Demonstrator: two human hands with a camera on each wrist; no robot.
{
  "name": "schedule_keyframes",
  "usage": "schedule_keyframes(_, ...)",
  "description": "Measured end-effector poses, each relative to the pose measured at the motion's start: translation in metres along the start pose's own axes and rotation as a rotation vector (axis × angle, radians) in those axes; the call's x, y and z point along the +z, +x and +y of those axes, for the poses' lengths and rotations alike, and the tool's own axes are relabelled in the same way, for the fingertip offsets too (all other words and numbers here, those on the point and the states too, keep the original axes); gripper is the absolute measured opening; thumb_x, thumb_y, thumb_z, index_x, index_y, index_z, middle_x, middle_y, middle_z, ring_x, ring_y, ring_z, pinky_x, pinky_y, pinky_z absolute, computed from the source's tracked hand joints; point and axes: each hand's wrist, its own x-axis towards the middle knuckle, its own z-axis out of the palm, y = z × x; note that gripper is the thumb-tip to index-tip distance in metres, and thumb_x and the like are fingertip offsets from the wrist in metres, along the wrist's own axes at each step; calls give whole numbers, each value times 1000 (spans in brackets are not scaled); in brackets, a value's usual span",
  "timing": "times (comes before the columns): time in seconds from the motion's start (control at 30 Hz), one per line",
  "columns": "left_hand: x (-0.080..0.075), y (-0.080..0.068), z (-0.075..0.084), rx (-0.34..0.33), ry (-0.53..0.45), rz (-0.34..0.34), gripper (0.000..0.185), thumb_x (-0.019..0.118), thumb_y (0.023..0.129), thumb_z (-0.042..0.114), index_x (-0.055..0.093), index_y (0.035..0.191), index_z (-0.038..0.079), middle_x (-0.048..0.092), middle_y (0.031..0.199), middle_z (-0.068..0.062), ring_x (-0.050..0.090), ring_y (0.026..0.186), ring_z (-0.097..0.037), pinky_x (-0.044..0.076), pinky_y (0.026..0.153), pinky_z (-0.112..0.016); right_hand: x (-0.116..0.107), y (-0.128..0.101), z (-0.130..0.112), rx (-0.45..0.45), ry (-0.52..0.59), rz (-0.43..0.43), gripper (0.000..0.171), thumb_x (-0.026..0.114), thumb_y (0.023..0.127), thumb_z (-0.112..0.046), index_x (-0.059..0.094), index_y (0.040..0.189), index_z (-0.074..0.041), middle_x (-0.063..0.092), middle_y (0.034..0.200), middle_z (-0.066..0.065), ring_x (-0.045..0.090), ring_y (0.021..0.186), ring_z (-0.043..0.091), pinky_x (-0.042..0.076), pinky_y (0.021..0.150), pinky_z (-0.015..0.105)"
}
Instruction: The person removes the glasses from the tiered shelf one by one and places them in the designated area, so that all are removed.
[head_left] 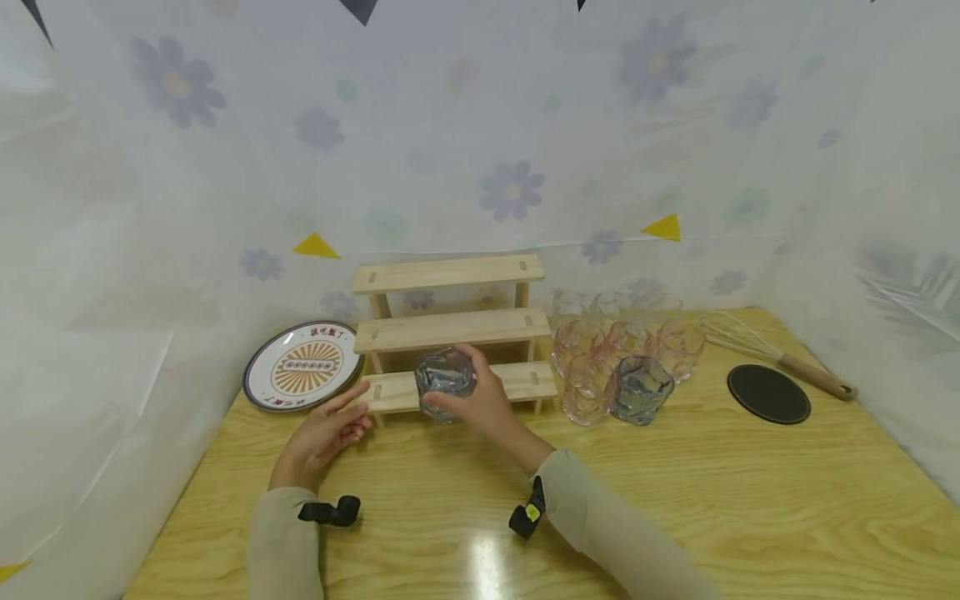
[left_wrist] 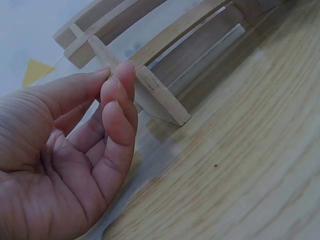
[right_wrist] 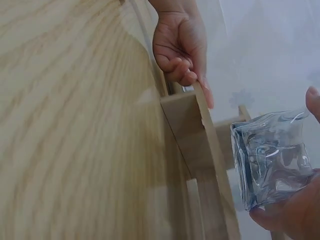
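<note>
My right hand (head_left: 483,404) grips blue glass (head_left: 444,377) over lowest step of wooden rack (head_left: 450,333). My left hand (head_left: 324,437), fingers relaxed, touches step's left end. Bare surface (head_left: 675,500) toward me; glass cluster (head_left: 622,358) crowds right.

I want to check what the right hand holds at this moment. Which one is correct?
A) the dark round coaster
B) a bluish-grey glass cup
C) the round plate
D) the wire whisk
B: the right hand grips a bluish-grey glass cup just over the lowest step of the wooden stepped rack; the whisk, plate and coaster lie untouched on the table.
</note>
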Motion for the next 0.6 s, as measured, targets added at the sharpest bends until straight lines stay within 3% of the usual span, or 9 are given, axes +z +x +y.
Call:
schedule_keyframes(0.2, -2, 0, -1, 3, -21, -8, 48, 58, 95, 15, 47, 141, 27, 67, 72, 2, 60, 61, -4, 50, 58, -16, -33, -4, -5, -28, -76, 57, 87, 81, 76, -31, 32, 146, -14, 45, 137, 7, 52, 111, 29, 49, 78, 42)
schedule_keyframes(0.33, -2, -1, -1, 6, -16, -3, 40, 58, 95, 15, 56, 131, 33, 67, 72, 2, 60, 61, -4, 50, 57, -16, -58, -6, -12, -30, -78, 74, 88, 80, 77, -30, 30, 147, -13, 42, 139, 9, 47, 118, 30, 46, 86, 47)
schedule_keyframes(0.43, -2, -2, 0, 7, -8, -6, 46, 58, 95, 15, 49, 138, 29, 67, 73, 2, 60, 61, -4, 50, 58, -17, -77, -7, -19, -25, -102, 86, 88, 79, 77, -33, 28, 147, -14, 43, 138, 7, 45, 122, 27, 44, 89, 47)
schedule_keyframes(0.47, -1, -2, 0, 7, -5, -10, 49, 58, 95, 16, 46, 142, 26, 67, 73, 2, 60, 62, -4, 50, 58, -17, -84, -8, -21, -18, -117, 90, 88, 79, 77, -34, 28, 147, -16, 44, 137, 7, 50, 115, 29, 46, 84, 46)
schedule_keyframes(0.6, 0, -1, 1, 1, -17, -27, 55, 57, 96, 16, 37, 147, 20, 67, 74, 1, 61, 64, -5, 50, 59, -17, -109, -11, -28, -1, -168, 115, 87, 77, 78, -37, 27, 148, -20, 43, 139, 7, 50, 114, 29, 44, 78, 42)
